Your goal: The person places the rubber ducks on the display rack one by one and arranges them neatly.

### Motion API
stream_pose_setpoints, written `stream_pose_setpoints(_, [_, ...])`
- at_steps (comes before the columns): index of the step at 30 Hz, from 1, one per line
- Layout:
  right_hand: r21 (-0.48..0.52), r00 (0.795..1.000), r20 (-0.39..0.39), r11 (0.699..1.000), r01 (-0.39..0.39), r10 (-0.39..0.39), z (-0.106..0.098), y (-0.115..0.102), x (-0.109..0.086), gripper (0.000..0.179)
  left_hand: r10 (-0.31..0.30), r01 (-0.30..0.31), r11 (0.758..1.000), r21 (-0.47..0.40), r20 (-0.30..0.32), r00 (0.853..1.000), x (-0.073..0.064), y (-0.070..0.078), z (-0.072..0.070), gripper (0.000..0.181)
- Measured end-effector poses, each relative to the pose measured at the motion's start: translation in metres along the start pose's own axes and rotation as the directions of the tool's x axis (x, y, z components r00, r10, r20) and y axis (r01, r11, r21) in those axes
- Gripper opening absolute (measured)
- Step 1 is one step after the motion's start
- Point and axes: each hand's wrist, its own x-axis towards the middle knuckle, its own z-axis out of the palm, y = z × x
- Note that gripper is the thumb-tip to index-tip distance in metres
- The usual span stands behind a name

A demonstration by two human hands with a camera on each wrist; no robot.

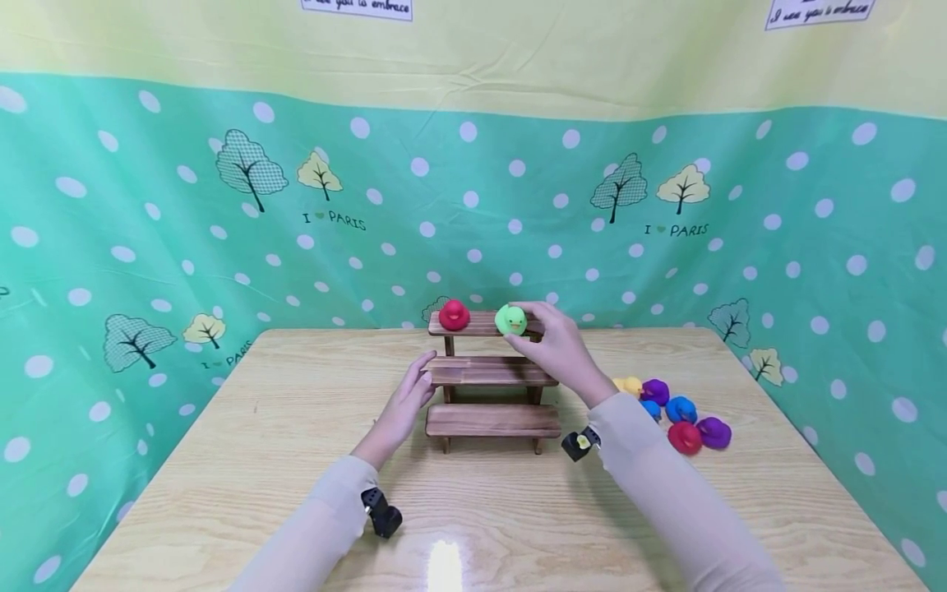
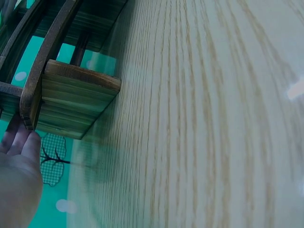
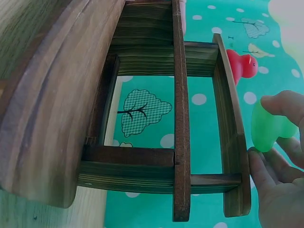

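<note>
Green duck: the small light-green rubber duck (image 1: 510, 320) was at the right part of the top shelf, its bill towards the head camera; whether its base touched the wood could not be told.
Right hand: the right hand (image 1: 556, 344) came in from the duck's right, thumb and fingers pinching its body.
Shelf line: the brown wooden three-tier stand (image 1: 491, 421) had its long axis running left to right; the compact duck showed no marked long axis.
Red neighbour: a red rubber duck (image 1: 454, 316) sat on the top shelf's left part, apart from the green one.
Left hand: the left hand (image 1: 402, 404), farther from the green duck, had its fingers extended at the middle shelf's left end, seemingly touching it.
Loose ducks: yellow (image 1: 629, 386), purple, blue and red rubber ducks lay grouped on the pale wood-grain table (image 1: 296, 460), right of the stand.
</note>
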Motion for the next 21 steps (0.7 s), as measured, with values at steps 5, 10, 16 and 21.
stream_pose_setpoints(5, [-0.017,0.999,0.013,0.999,-0.033,0.033,0.002,0.001,0.006,0.05,-0.002,0.002,1.0,-0.001,0.003,1.0,0.001,-0.001,0.0,0.05])
stream_pose_setpoints(10, [-0.053,0.999,0.029,0.998,-0.029,0.03,0.004,0.0,0.012,0.051,-0.006,0.006,1.0,0.0,-0.001,1.0,0.0,-0.001,-0.001,0.05])
stream_pose_setpoints(16, [-0.08,0.999,0.034,0.996,-0.029,0.031,0.007,-0.001,0.018,0.053,-0.005,0.005,1.0,-0.002,0.002,1.0,0.0,-0.001,-0.001,0.05])
stream_pose_setpoints(21, [-0.042,0.997,0.05,0.997,-0.061,0.063,0.01,0.0,0.019,0.053,-0.002,0.002,1.0,0.002,-0.001,1.0,0.0,-0.003,-0.001,0.05])
